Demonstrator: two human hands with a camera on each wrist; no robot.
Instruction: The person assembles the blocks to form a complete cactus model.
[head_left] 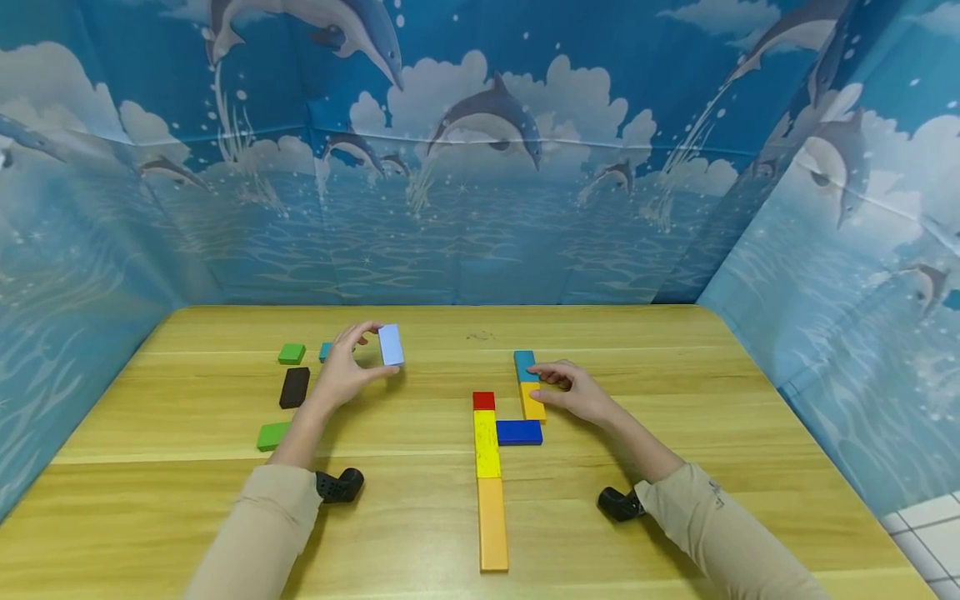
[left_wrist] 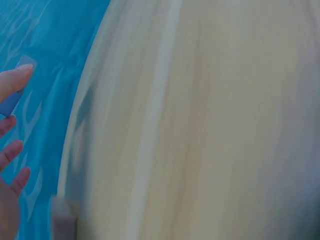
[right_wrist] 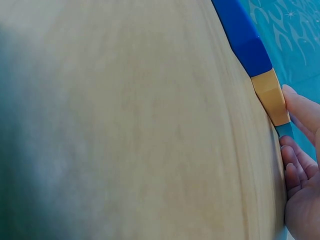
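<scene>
My left hand [head_left: 347,371] pinches a light lavender block [head_left: 391,345] between thumb and fingers, above the table's left half. In the left wrist view, part of this block [left_wrist: 11,102] shows behind a finger at the left edge. My right hand [head_left: 573,390] is at the right side of a teal block [head_left: 525,365] and a yellow-orange block [head_left: 532,403], placed end to end; its fingertips touch them. A dark blue block [head_left: 519,432] joins that pair to a column made of a red block [head_left: 483,401], a yellow piece [head_left: 487,443] and a long light-orange block [head_left: 492,525].
Left of the left arm lie two green blocks [head_left: 292,354], [head_left: 272,436] and a dark brown block [head_left: 295,387]. A small teal block [head_left: 325,352] is partly hidden behind the left hand. Dolphin-print cloth [head_left: 480,208] surrounds the wooden table [head_left: 405,525] at back and sides.
</scene>
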